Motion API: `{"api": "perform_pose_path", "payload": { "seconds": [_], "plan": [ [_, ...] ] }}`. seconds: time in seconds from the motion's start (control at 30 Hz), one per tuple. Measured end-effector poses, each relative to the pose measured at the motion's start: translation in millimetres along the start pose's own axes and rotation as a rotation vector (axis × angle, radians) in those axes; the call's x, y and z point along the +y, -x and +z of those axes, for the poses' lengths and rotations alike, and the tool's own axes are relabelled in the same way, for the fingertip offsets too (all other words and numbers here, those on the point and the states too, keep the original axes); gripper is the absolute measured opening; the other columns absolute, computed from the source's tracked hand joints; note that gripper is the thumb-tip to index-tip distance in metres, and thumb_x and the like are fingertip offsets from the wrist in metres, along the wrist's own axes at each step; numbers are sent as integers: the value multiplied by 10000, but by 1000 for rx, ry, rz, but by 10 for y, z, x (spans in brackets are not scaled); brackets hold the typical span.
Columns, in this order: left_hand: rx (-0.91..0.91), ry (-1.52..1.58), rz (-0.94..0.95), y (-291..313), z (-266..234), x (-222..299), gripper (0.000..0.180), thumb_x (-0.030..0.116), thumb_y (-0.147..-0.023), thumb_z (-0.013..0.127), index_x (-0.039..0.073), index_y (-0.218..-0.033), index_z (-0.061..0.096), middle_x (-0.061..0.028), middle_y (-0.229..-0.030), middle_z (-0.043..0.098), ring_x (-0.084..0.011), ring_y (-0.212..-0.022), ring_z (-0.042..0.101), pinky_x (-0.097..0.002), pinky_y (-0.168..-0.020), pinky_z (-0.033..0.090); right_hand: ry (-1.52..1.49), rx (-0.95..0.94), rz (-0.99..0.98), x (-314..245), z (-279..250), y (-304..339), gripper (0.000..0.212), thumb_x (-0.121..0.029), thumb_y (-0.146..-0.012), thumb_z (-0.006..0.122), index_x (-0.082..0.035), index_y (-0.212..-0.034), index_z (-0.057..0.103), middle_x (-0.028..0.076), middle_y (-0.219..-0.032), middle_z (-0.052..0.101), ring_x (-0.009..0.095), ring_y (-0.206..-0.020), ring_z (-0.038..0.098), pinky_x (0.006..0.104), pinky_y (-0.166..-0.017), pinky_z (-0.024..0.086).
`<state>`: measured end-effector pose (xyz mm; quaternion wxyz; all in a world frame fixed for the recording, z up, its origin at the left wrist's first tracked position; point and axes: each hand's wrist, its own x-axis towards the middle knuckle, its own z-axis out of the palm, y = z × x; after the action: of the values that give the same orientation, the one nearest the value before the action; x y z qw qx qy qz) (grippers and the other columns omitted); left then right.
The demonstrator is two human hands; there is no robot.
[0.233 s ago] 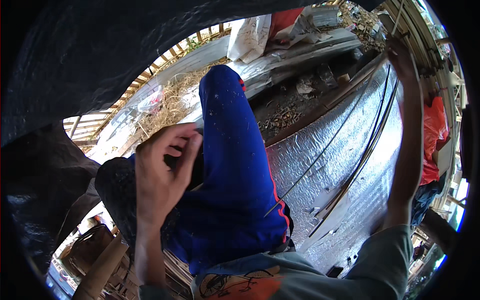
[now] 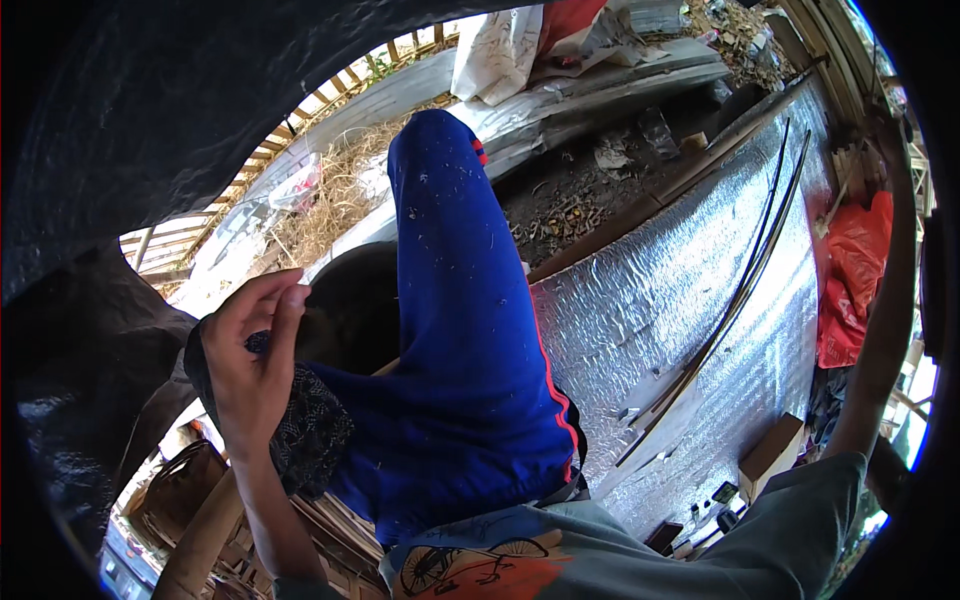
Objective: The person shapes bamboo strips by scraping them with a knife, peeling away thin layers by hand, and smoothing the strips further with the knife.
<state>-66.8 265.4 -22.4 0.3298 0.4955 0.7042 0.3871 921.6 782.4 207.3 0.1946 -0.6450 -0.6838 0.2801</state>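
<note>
My left hand (image 2: 245,365) is raised beside my bent knee, over a dark patterned cloth (image 2: 312,435). Its thumb and fingertips come together in a pinch; what they hold, if anything, is too small to make out. On the far right my right arm stretches out, and my right hand (image 2: 884,125) is a dark shape near a stack of bamboo strips (image 2: 832,60). Its fingers cannot be told apart. Several long thin dark strips (image 2: 752,275) lie curved across a silver foil mat (image 2: 620,330) to the right of my blue-trousered leg (image 2: 455,260).
A red plastic bag (image 2: 855,275) lies inside my right arm. A cardboard box (image 2: 772,450) and small dark items (image 2: 725,495) sit on the mat near me. Beyond lie corrugated sheets (image 2: 600,85) and a white sack (image 2: 497,55). A black sheet (image 2: 150,130) hangs at left.
My right hand has swung outward to the right; the thin strip that slanted from it down to my thigh no longer shows there. My left hand has shifted left, away from my knee.
</note>
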Motion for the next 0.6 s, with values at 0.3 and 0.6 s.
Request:
{"api": "perform_pose_path", "payload": {
  "seconds": [0.3, 0.6],
  "plan": [
    [-3, -59, -241, 44, 261, 543, 190, 103, -944, 577, -44, -1048, 636, -128, -932, 686, -140, -817, 654, -245, -758, 515, -98, -188, 556, 2, 4138, 2186, 153, -169, -874, 650, -54, -799, 583, 21, -622, 547, 94, -473, 521, 240, -431, 463],
    [58, -22, -361, 370, 66, 251, 189, 85, -936, 580, -38, -1070, 632, -133, -900, 692, -137, -765, 660, -248, -728, 523, 683, 149, -11, 602, 4640, 3000, 351, -154, -810, 732, -24, -1092, 568, 187, -858, 644, 315, -764, 674, 404, -653, 535]
  ]
}}
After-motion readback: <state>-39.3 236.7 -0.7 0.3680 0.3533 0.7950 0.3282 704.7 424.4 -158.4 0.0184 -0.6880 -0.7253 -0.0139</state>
